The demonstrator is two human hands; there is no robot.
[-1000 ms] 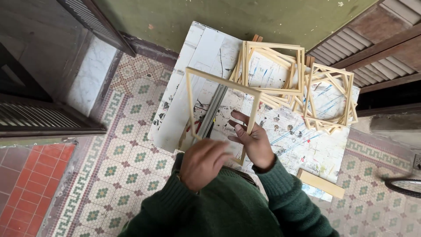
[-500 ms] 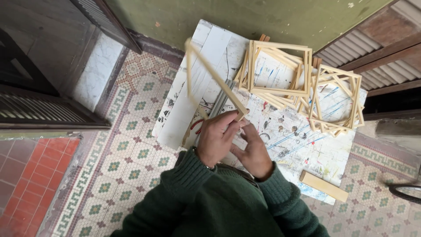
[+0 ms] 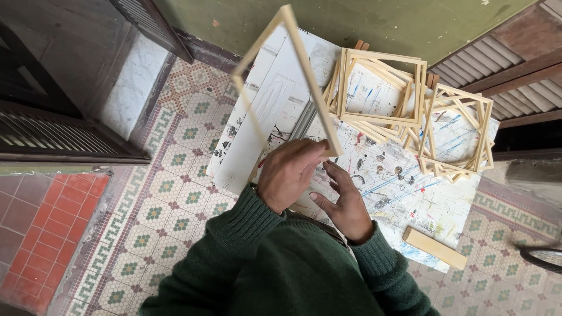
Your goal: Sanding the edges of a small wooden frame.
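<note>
The left hand [image 3: 290, 175] is closed around the lower corner of a pale wooden frame [image 3: 304, 64], which is lifted off the worktop [image 3: 421, 199] and tilted so that it is seen almost edge-on, its far corner raised toward the camera. The right hand [image 3: 345, 202] is open, with its fingers spread just beside that same corner; it grips nothing, and whether its fingertips touch the wood cannot be told.

A frame this thin would best be steadied at the corner joint and not along a rail, with the open hand brought under the near rail so that the joints are not strained by twisting. A light grip seems enough, since the slats look slender and easily bent.

Toward the far edge of the paint-marked worktop, a stack of like frames [image 3: 380, 88] is seen, and a second stack [image 3: 459, 131] lies near the far right corner. A short wooden block [image 3: 434, 247] rests at the near right edge. The patterned tile floor [image 3: 170, 199] spreads to the left.
</note>
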